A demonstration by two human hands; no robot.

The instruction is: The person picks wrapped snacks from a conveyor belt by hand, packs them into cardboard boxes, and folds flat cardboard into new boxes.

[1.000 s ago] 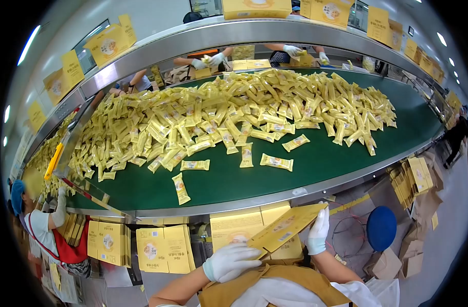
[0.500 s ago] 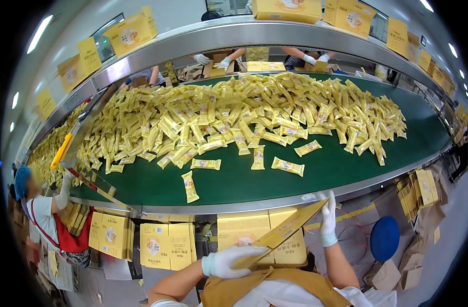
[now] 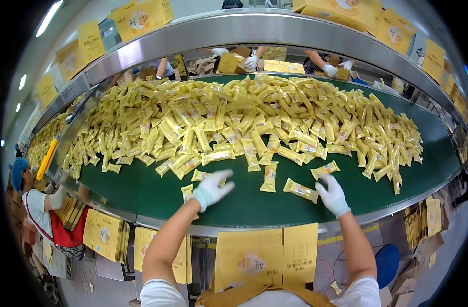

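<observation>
My left hand [image 3: 213,190], in a white glove, reaches over the green belt with its fingers stretched out, partly covering a wrapped yellow snack packet [image 3: 199,176] and another packet [image 3: 187,192]. To the right, my right hand [image 3: 333,196], also gloved, has its fingers extended at the end of a yellow packet [image 3: 300,190]; whether they touch is hard to tell. One more packet [image 3: 326,169] lies just beyond those fingertips. Behind both hands spreads a large heap of packets [image 3: 234,110]. A yellow carton [image 3: 252,256] stands close to my body, below the belt edge.
Stacks of flat yellow cartons [image 3: 106,234] stand below the belt's metal edge at left, more [image 3: 423,220] at right. A co-worker in a red apron [image 3: 65,225] stands at left. Gloved hands of other people [image 3: 330,70] show across the belt. A blue stool [image 3: 389,266] is at lower right.
Both hands have let go of the yellow cardboard piece they held and moved forward over the belt to the loose packets. The view has shifted slightly.
</observation>
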